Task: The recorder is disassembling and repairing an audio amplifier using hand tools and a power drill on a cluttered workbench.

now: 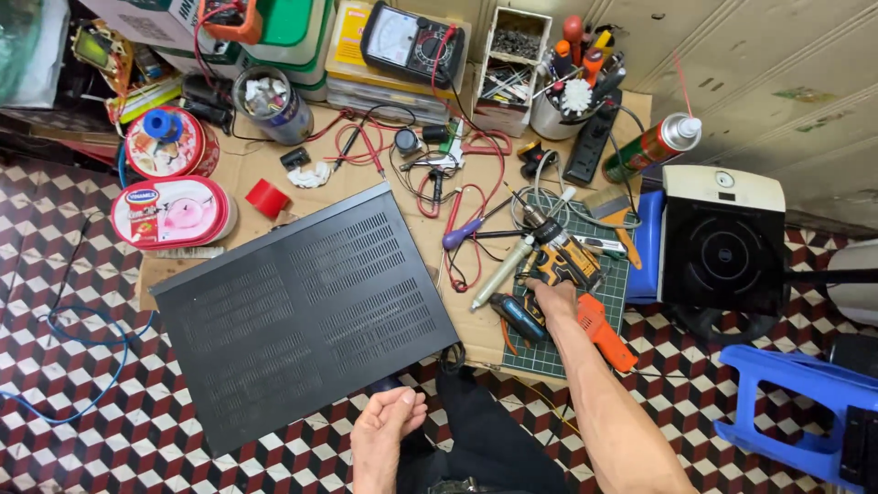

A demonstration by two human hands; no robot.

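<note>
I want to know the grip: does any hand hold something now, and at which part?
The right hand grasps the yellow-and-black cordless drill at its handle end, on the green cutting mat. The left hand holds nothing, near the black vented case.

Two round red-pink tins (174, 212) stacked far left. Yellow box (352, 32) top centre, under black meter's pale dial (394, 37). Green-red spray can (651, 146) right.
</note>
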